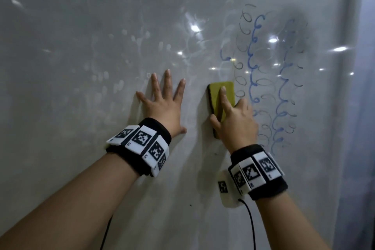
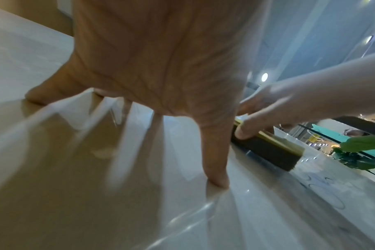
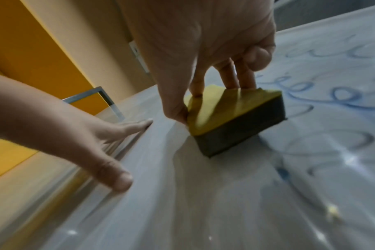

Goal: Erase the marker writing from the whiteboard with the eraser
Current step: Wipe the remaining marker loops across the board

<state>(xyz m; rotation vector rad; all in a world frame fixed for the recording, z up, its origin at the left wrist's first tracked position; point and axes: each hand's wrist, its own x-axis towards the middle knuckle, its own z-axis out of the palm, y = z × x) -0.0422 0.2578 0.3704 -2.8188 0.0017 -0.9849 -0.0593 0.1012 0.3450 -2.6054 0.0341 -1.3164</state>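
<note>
A yellow-backed eraser (image 1: 220, 95) with a dark felt side lies flat against the whiteboard (image 1: 81, 107). My right hand (image 1: 233, 119) grips it, thumb on its left edge, forefinger along its back, other fingers on its right edge. Blue and grey looped marker writing (image 1: 263, 71) runs in vertical columns just right of the eraser. My left hand (image 1: 162, 99) presses flat on the board, fingers spread, a little left of the eraser. The right wrist view shows the eraser (image 3: 235, 118) held on the board beside the loops (image 3: 343, 96). In the left wrist view the eraser (image 2: 268, 147) sits beyond my forefinger.
The board's metal frame (image 1: 349, 67) runs down the right side, with a blue curtain (image 1: 367, 107) beyond it. Faint smears and finger marks cover the board's left half. Cables hang from both wristbands. A green plant (image 2: 357, 152) appears past the board.
</note>
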